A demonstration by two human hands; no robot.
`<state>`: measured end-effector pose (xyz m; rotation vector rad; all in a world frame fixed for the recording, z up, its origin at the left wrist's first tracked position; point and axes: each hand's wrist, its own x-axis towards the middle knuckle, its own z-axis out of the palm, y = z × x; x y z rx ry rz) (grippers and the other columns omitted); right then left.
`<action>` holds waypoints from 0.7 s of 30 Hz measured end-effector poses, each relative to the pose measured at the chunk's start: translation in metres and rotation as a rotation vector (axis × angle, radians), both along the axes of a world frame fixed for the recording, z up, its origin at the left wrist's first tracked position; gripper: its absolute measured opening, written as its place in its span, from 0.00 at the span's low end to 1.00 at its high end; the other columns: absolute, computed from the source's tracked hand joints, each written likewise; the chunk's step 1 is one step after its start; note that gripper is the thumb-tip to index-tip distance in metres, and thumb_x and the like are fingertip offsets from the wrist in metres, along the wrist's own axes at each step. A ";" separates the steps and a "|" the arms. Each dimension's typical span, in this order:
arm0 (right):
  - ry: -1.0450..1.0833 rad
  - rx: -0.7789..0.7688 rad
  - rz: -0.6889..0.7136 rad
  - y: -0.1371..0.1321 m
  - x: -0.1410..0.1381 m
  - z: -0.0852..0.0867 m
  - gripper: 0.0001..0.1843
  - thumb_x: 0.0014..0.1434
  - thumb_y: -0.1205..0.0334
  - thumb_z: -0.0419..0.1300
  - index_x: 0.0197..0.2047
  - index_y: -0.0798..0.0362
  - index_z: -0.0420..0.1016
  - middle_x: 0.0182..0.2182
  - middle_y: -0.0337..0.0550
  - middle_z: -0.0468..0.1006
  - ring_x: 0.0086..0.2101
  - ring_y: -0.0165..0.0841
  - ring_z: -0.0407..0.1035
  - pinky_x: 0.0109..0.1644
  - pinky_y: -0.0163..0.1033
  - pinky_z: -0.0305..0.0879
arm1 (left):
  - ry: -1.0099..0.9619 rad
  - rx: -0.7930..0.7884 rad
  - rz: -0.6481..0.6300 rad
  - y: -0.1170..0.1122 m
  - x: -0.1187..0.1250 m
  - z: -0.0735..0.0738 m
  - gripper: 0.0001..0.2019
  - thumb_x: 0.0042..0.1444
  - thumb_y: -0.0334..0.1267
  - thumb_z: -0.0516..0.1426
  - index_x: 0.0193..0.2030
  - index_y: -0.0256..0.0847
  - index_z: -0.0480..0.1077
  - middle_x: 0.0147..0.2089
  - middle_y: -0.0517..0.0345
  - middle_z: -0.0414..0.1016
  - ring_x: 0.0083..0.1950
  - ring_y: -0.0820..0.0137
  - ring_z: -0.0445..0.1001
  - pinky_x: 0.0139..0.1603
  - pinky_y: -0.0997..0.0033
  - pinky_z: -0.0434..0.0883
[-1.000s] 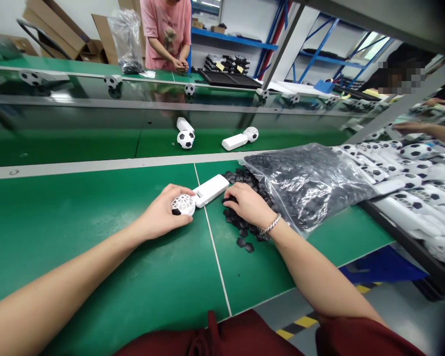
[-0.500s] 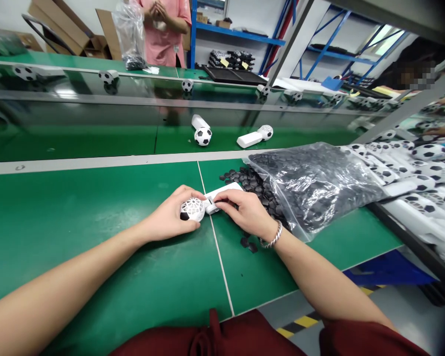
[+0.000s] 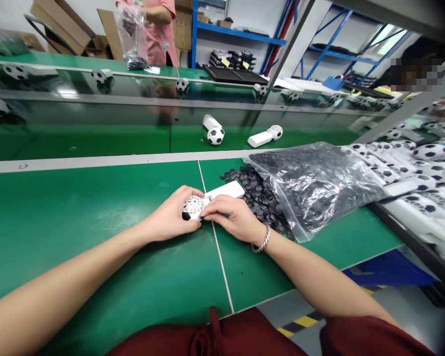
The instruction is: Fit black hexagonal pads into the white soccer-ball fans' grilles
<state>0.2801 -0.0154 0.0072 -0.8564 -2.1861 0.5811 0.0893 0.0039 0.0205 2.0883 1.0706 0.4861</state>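
Observation:
My left hand [image 3: 170, 216] is closed around the round, football-patterned head of a white handheld fan [image 3: 226, 190]. A white grille shows on top of the head, with a black patch at its left side. The fan's handle points away to the right over the green bench. My right hand [image 3: 232, 217], with a braided silver bracelet at the wrist, pinches a small black piece [image 3: 202, 217] against the head's right side; the fingertips hide most of it. Just right of this hand lies a heap of loose black pieces [image 3: 261, 195].
A clear plastic bag [image 3: 315, 183] of black pieces lies on the bench. Finished-looking football fans [image 3: 426, 207] fill a tray at right. Two fans [image 3: 215, 134] [image 3: 265, 136] ride on the green belt beyond the pale rail [image 3: 133, 160]. A person in pink [image 3: 159, 34] stands across.
My right hand has shifted left from the handle's neck to the fan's head. Fans on the near belt have moved right, and those on the far belt left. The person in pink now handles a bag.

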 end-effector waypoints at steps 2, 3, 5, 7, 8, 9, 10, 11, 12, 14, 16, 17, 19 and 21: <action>0.005 0.032 0.008 0.001 -0.001 -0.001 0.05 0.55 0.69 0.58 0.34 0.54 0.75 0.32 0.41 0.77 0.35 0.30 0.68 0.42 0.36 0.64 | -0.011 0.001 -0.003 0.001 0.001 -0.002 0.22 0.43 0.37 0.59 0.47 0.43 0.61 0.48 0.57 0.63 0.49 0.63 0.64 0.49 0.63 0.63; 0.009 0.038 0.001 0.001 -0.002 -0.001 0.04 0.55 0.69 0.58 0.34 0.54 0.74 0.31 0.40 0.77 0.34 0.29 0.68 0.42 0.36 0.64 | -0.017 0.006 0.003 0.001 0.001 -0.003 0.21 0.43 0.38 0.59 0.46 0.43 0.61 0.47 0.57 0.63 0.48 0.63 0.65 0.49 0.63 0.63; 0.026 0.032 -0.038 0.001 -0.003 0.000 0.02 0.53 0.68 0.60 0.32 0.54 0.74 0.28 0.39 0.77 0.31 0.29 0.67 0.39 0.35 0.64 | -0.036 0.027 0.023 0.000 0.002 -0.005 0.20 0.43 0.39 0.59 0.45 0.43 0.62 0.46 0.57 0.64 0.48 0.63 0.65 0.49 0.63 0.63; 0.041 0.021 -0.078 0.001 -0.004 0.000 0.02 0.51 0.67 0.63 0.29 0.54 0.73 0.25 0.38 0.75 0.29 0.28 0.66 0.37 0.34 0.63 | -0.057 0.055 0.039 -0.001 0.003 -0.006 0.19 0.44 0.37 0.58 0.45 0.42 0.62 0.45 0.57 0.64 0.48 0.64 0.65 0.49 0.64 0.63; 0.044 0.016 -0.090 0.002 -0.004 0.001 0.03 0.50 0.66 0.64 0.28 0.54 0.72 0.24 0.37 0.74 0.29 0.28 0.65 0.36 0.34 0.63 | -0.065 0.064 0.043 -0.002 0.004 -0.007 0.18 0.44 0.36 0.58 0.44 0.42 0.62 0.45 0.57 0.64 0.48 0.64 0.65 0.49 0.64 0.63; 0.044 0.010 -0.096 0.003 -0.005 0.001 0.04 0.49 0.65 0.64 0.27 0.55 0.72 0.23 0.37 0.73 0.28 0.28 0.65 0.36 0.34 0.62 | -0.073 0.068 0.045 -0.003 0.005 -0.008 0.18 0.44 0.35 0.58 0.44 0.42 0.62 0.45 0.57 0.64 0.47 0.65 0.65 0.49 0.64 0.63; 0.039 0.002 -0.100 0.003 -0.005 0.001 0.04 0.49 0.65 0.64 0.27 0.55 0.72 0.23 0.37 0.73 0.28 0.28 0.65 0.36 0.34 0.62 | -0.081 0.070 0.047 -0.003 0.005 -0.008 0.18 0.43 0.34 0.58 0.44 0.42 0.63 0.45 0.57 0.64 0.47 0.65 0.65 0.49 0.64 0.63; 0.033 -0.008 -0.105 0.004 -0.005 0.001 0.05 0.49 0.65 0.64 0.27 0.55 0.72 0.23 0.36 0.72 0.28 0.27 0.65 0.36 0.34 0.62 | -0.090 0.074 0.052 -0.004 0.006 -0.009 0.18 0.43 0.34 0.58 0.43 0.42 0.63 0.44 0.57 0.64 0.47 0.65 0.65 0.48 0.64 0.63; 0.026 -0.016 -0.109 0.005 -0.005 0.000 0.05 0.49 0.64 0.64 0.26 0.55 0.71 0.22 0.36 0.72 0.28 0.27 0.64 0.35 0.33 0.61 | -0.099 0.082 0.058 -0.005 0.006 -0.009 0.18 0.43 0.33 0.57 0.43 0.41 0.63 0.44 0.57 0.64 0.47 0.65 0.65 0.48 0.64 0.63; 0.004 -0.026 -0.113 0.006 -0.005 -0.001 0.06 0.48 0.64 0.65 0.25 0.54 0.71 0.22 0.36 0.71 0.28 0.27 0.64 0.35 0.34 0.61 | -0.114 0.104 0.074 -0.005 0.008 -0.010 0.17 0.42 0.32 0.57 0.42 0.41 0.63 0.43 0.57 0.64 0.46 0.64 0.65 0.48 0.64 0.63; -0.014 -0.022 -0.116 0.006 -0.005 -0.003 0.07 0.49 0.63 0.65 0.25 0.54 0.70 0.22 0.36 0.71 0.28 0.28 0.64 0.35 0.34 0.60 | -0.135 0.124 0.092 -0.006 0.009 -0.011 0.17 0.41 0.31 0.57 0.42 0.41 0.64 0.42 0.57 0.64 0.46 0.64 0.65 0.48 0.63 0.63; -0.019 -0.016 -0.118 0.006 -0.006 -0.004 0.07 0.49 0.63 0.64 0.25 0.54 0.70 0.22 0.36 0.71 0.28 0.28 0.64 0.35 0.34 0.60 | -0.152 0.127 0.101 -0.006 0.009 -0.012 0.18 0.40 0.30 0.57 0.42 0.40 0.64 0.42 0.56 0.64 0.46 0.63 0.65 0.48 0.62 0.63; -0.016 0.001 -0.125 0.004 -0.007 -0.004 0.06 0.51 0.63 0.63 0.27 0.54 0.70 0.24 0.37 0.71 0.29 0.29 0.65 0.36 0.34 0.61 | -0.211 0.092 0.112 -0.006 0.009 -0.013 0.18 0.39 0.30 0.58 0.41 0.40 0.66 0.41 0.56 0.65 0.45 0.63 0.65 0.48 0.62 0.63; 0.004 0.020 -0.126 0.003 -0.007 -0.004 0.04 0.53 0.63 0.61 0.30 0.53 0.70 0.27 0.39 0.72 0.32 0.29 0.65 0.37 0.35 0.62 | -0.263 0.034 0.113 -0.004 0.006 -0.013 0.19 0.36 0.29 0.60 0.40 0.39 0.68 0.40 0.57 0.66 0.43 0.64 0.66 0.47 0.63 0.64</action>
